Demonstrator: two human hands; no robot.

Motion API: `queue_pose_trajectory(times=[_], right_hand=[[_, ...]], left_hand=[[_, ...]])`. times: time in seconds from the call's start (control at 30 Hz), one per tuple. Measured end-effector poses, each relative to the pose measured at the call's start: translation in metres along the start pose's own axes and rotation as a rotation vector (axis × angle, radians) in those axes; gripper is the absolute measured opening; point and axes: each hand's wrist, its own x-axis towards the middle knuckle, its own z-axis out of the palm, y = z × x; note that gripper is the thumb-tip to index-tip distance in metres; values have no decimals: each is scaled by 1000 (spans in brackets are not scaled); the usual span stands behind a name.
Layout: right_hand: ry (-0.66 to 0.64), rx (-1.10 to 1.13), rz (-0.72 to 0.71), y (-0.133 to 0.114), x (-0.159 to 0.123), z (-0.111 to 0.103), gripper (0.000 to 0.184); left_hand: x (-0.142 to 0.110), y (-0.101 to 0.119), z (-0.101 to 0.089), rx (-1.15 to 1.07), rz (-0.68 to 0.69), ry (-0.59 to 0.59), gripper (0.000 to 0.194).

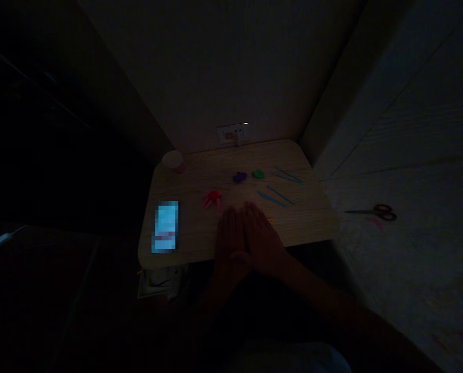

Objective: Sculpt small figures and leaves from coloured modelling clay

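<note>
In the dim head view, my left hand and my right hand lie flat side by side at the front of a small wooden table. Their fingers are stretched forward and the hands touch along their inner edges. Whether anything is under the palms is hidden. A small orange-yellow piece shows beside my right fingers. Just beyond my left fingertips sits a red and pink clay-like shape with several prongs. Farther back are a purple lump and a green lump.
Several thin teal tools, one a flat blade, lie at the table's right. A lit phone rests at the left, a cup at the back left corner. A wall socket is behind. Scissors lie off to the right.
</note>
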Motion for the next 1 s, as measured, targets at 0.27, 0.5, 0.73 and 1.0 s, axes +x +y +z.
queue_pose_trajectory(times=[0.27, 0.5, 0.73, 1.0], right_hand=[[-10, 1, -66, -13, -53, -2, 113], [0, -48, -54, 2, -20, 0, 108], [27, -101, 35, 9, 7, 6, 98], [38, -90, -37, -9, -51, -1, 109]], left_hand=[[-49, 14, -11, 45, 65, -31, 77], [-12, 12, -2, 57, -12, -64, 75], [7, 14, -7, 47, -76, -22, 72], [-41, 29, -16, 62, -27, -49, 79]])
